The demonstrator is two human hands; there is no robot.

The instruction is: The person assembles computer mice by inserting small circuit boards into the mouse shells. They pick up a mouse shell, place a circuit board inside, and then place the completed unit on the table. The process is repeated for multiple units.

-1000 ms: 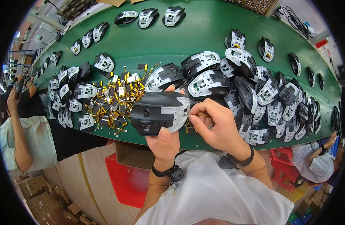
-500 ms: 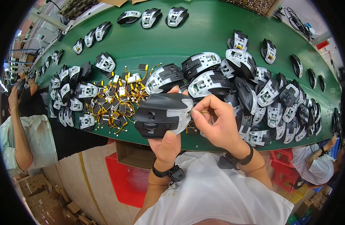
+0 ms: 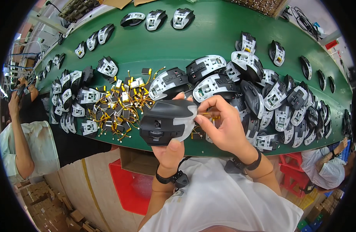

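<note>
My left hand [image 3: 171,151] is closed around a black and grey computer mouse [image 3: 162,120], its scroll wheel facing me and its thumb pressing the near side. At the right end of the mouse, my right hand [image 3: 226,125] pinches with thumb and forefinger. A thin yellow-orange battery lead [image 3: 207,113] runs from those fingertips into the palm; its tip is hidden, so I cannot tell whether it enters the mouse. Beyond and left of the hands lies a pile of small wired batteries [image 3: 126,96]. Partly open mouse shells [image 3: 214,87] lie just past my right hand.
A large heap of mouse shells [image 3: 276,96] covers the right of the green table [image 3: 220,29]; a smaller heap [image 3: 66,91] is at left. Several mice line the far side. Below the edge are a cardboard box [image 3: 139,161] and red bin [image 3: 122,187]. A person [image 3: 27,150] works at left, another [image 3: 325,166] at right.
The mouse has moved slightly down and tilted a little in my left hand. My right hand stays pinched at its right end, nearly in place.
</note>
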